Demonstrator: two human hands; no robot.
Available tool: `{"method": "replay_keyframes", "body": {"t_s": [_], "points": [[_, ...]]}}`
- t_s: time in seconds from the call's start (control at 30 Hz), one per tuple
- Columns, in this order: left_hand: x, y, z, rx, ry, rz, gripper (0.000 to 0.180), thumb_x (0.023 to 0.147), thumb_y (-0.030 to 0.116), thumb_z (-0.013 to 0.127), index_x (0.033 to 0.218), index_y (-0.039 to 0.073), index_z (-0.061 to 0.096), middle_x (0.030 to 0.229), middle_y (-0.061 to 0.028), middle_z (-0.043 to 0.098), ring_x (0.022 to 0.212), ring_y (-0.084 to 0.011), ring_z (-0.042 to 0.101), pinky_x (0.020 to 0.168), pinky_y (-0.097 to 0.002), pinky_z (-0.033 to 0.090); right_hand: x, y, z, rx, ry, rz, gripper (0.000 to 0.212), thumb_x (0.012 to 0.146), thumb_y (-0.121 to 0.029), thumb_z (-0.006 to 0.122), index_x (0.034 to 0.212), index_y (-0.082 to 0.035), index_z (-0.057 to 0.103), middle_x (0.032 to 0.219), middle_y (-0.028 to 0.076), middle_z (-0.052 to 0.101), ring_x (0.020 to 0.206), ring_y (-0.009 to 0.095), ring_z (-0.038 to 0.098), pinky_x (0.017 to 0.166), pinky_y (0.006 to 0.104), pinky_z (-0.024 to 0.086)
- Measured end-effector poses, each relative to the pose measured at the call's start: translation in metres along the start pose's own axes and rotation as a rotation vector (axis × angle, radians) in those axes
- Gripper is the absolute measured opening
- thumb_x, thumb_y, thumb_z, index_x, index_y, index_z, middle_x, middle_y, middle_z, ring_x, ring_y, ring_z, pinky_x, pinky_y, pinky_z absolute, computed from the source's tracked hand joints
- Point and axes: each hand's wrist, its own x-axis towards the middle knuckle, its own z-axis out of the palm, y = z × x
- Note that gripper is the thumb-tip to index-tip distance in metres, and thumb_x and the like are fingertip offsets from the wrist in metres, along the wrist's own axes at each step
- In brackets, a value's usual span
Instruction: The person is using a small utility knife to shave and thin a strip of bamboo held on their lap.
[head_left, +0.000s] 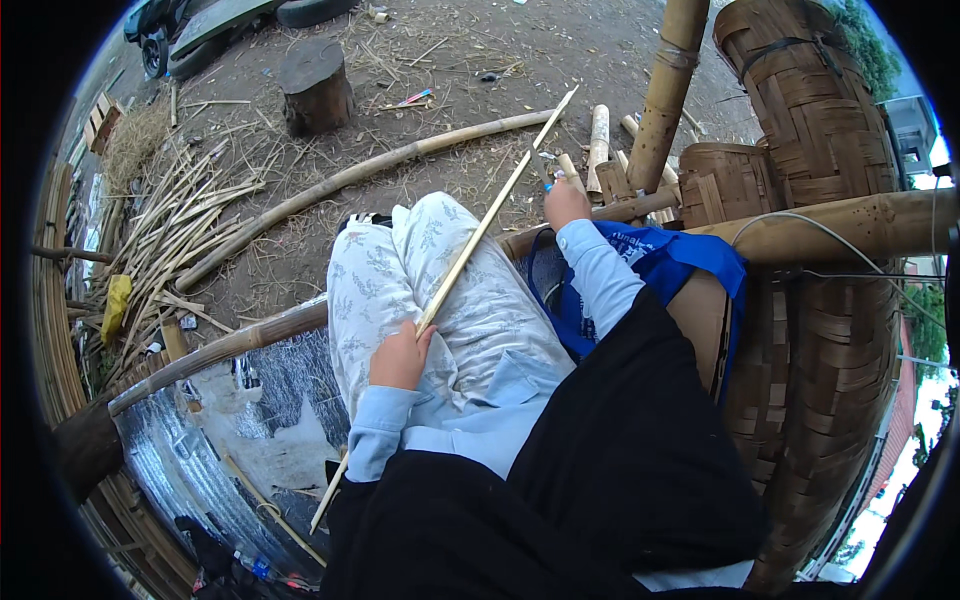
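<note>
Your long, pale, split-bamboo strip (489, 216) slants across your lap, over the white trousers with a grey leaf print (385, 285), its far tip pointing away from you over the bare ground. The step in hand looks like paring or smoothing that strip; the next move seems to call for a firm left hold and a blade angled clear of your knees. Your left hand (400, 358) is closed around the strip near your lap. Your right hand (568, 202) is wrapped around a slim, knife-like tool with a thin grey blade (537, 162), beside the strip; you cannot tell whether its edge touches. Beyond lies a long, curved bamboo pole (380, 164).
</note>
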Motion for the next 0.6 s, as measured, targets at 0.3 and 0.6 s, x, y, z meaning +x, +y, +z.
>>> {"method": "replay_keyframes", "body": {"t_s": [0.3,0.6], "points": [[-0.001,0.001,-0.001,0.059,0.024,-0.045,0.040,0.088,0.045,0.045,0.079,0.006,0.047,0.059,-0.0200,0.057,0.055,-0.0407,0.056,0.048,-0.0502,0.042,-0.080,-0.012,0.009,0.035,-0.418,-0.082,0.038,0.082,-0.031,0.053,0.080,0.005,0.063,0.084,0.027,0.061,0.083,0.041,0.060,0.077,0.0474,0.046],[-0.001,-0.001,-0.009,0.023,0.010,-0.058,0.038,0.088,0.045,0.046,0.082,0.008,0.049,0.059,-0.0191,0.057,0.056,-0.0395,0.057,0.048,-0.0494,0.042,-0.072,0.005,-0.031,0.775,-0.250,-0.003,0.035,0.092,-0.029,0.046,0.075,0.002,0.046,0.061,0.016,0.052,0.056,0.031,0.048,0.055,0.0385,0.037]]}}
